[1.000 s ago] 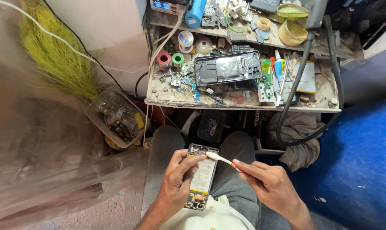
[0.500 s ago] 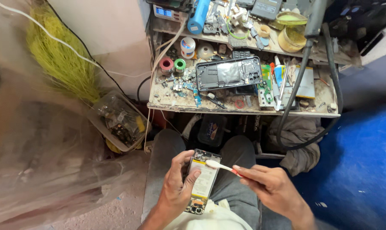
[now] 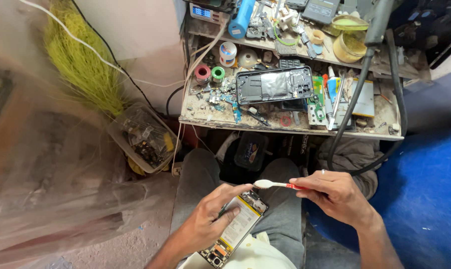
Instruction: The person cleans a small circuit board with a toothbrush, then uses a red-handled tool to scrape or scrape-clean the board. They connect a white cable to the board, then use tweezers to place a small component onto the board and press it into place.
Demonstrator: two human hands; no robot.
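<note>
Opened phone (image 3: 238, 230), back cover off, sits over the person's lap, well below the workbench (image 3: 285, 124) front edge. Left hand (image 3: 208, 219) is wrapped around its upper left side, thumb and fingers clamped on the body, index finger stretched toward the top end. Right hand (image 3: 335, 194) is pinched on the red handle of a toothbrush (image 3: 278, 185); the white brush head hovers just above the phone's top edge, near the left index fingertip. Can't tell if the bristles touch the board. Hands are close but apart, each with its own item.

Phone's lower end lies over a white object (image 3: 258, 254), cut off by the frame bottom. Left palm hides part of the phone's left side. Small parts on the bench are too cluttered to identify.

On the bench, straight above the phone: a black phone frame (image 3: 275, 84) lying flat. Left of it, red and green spools (image 3: 209, 73). Farther back, a blue cylinder (image 3: 241, 19). Left of the bench, on the floor, a clear plastic box (image 3: 143, 137) of parts. Yellow label covers the opened phone's battery.
</note>
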